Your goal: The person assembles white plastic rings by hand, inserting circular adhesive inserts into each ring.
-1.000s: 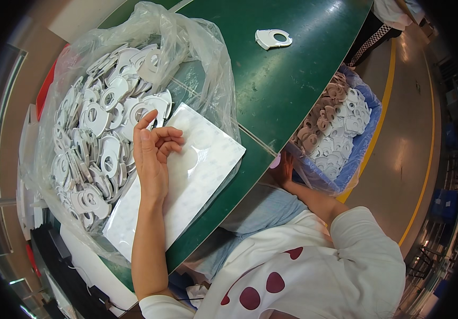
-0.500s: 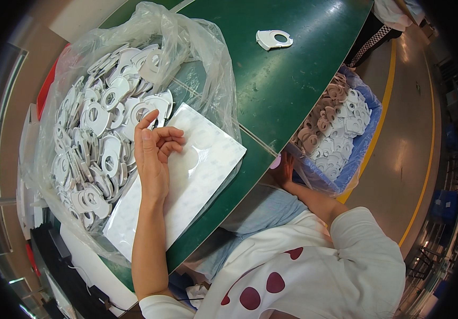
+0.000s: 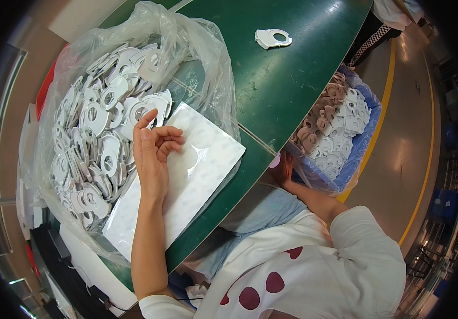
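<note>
My left hand [image 3: 154, 143] is over a white sheet [image 3: 215, 141] that bears faint round shapes. Its fingers are apart and loosely bent, with nothing between them. The sheet lies on the near edge of a clear plastic bag [image 3: 215, 58], beside a heap of white plastic parts [image 3: 96, 119] with round holes. My right hand [image 3: 282, 171] is low at the table's edge, close to the blue-lined box. A small lilac round thing [image 3: 275, 160] shows at that hand; whether it is gripped I cannot tell, as the fingers are partly hidden.
One white part [image 3: 273, 39] lies alone on the green table [image 3: 255, 85]. Right of the table stands a box with a blue liner [image 3: 370, 114], holding brownish and white parts. A person [image 3: 378, 34] is at the far right, by a floor with yellow lines.
</note>
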`<state>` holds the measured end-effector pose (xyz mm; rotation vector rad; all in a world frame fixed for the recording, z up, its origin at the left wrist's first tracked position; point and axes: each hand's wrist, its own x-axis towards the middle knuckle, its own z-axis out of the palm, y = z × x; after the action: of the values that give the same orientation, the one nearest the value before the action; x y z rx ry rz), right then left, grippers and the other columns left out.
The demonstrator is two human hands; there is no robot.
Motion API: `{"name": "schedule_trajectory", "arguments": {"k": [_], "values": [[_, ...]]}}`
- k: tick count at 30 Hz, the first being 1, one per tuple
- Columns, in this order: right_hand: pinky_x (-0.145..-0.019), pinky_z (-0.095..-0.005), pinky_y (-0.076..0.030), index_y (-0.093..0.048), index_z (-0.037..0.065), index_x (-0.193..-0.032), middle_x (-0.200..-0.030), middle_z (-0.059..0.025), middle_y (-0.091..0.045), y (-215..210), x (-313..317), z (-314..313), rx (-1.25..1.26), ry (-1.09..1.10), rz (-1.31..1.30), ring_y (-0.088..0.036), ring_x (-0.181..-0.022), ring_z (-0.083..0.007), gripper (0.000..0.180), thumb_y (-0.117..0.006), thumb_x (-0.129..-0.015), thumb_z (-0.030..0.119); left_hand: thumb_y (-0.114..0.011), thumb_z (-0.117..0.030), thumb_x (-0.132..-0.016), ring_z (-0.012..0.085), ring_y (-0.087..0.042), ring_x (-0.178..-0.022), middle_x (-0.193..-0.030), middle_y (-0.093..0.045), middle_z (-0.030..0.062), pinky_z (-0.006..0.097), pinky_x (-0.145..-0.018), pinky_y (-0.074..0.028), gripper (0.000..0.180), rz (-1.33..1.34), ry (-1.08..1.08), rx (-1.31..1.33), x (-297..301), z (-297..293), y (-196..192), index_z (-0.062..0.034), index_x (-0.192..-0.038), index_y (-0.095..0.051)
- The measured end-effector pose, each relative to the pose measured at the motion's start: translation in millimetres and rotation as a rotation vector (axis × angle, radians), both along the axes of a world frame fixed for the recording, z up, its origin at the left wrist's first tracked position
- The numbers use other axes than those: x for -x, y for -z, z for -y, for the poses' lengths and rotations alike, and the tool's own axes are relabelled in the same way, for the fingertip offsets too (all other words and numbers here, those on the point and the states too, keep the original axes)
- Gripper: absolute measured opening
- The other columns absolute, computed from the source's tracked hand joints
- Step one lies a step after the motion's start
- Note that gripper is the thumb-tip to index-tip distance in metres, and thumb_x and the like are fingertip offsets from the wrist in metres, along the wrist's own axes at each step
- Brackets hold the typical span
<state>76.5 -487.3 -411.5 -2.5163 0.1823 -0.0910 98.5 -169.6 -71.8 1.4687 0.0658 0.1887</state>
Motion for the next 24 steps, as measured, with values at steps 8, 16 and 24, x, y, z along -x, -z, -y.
{"name": "schedule_trajectory", "arguments": {"k": [8,16,24], "values": [[-0.101,-0.0531,-0.033,-0.036,0.009,-0.132,-0.130,-0.0217,-0.041,0,1,-1,0.003,0.004,0.039,-0.035,-0.120,-0.0440,0.097,-0.086,-0.050,0.026,-0.029,-0.039,-0.103,0.0141,-0.057,-0.077,-0.090,-0.061,0.0131,0.025,-0.071,-0.046,0.050,-0.002,-0.001,-0.002,0,1,-1,0.0011,-0.132,-0.037],[-0.102,-0.0518,-0.033,-0.039,0.008,-0.128,-0.130,-0.0224,-0.042,-20,-2,-13,0.040,0.027,0.044,-0.036,-0.121,-0.0434,0.092,-0.086,-0.051,0.030,-0.033,-0.037,-0.102,0.0137,-0.057,-0.078,-0.089,-0.061,0.0121,0.025,-0.071,-0.046,0.047,0.041,0.007,0.033,4,0,1,0.0014,-0.127,-0.043],[-0.103,-0.0518,-0.031,-0.042,0.002,-0.121,-0.118,-0.0255,-0.050,-5,4,-32,0.024,-0.164,0.078,-0.039,-0.117,-0.0462,0.084,-0.082,-0.057,0.037,-0.052,-0.033,-0.094,0.0324,-0.061,-0.096,-0.105,-0.062,0.0194,0.038,-0.085,-0.047,0.040,-0.118,0.159,-0.793,28,8,-50,0.0002,-0.116,-0.053]]}}
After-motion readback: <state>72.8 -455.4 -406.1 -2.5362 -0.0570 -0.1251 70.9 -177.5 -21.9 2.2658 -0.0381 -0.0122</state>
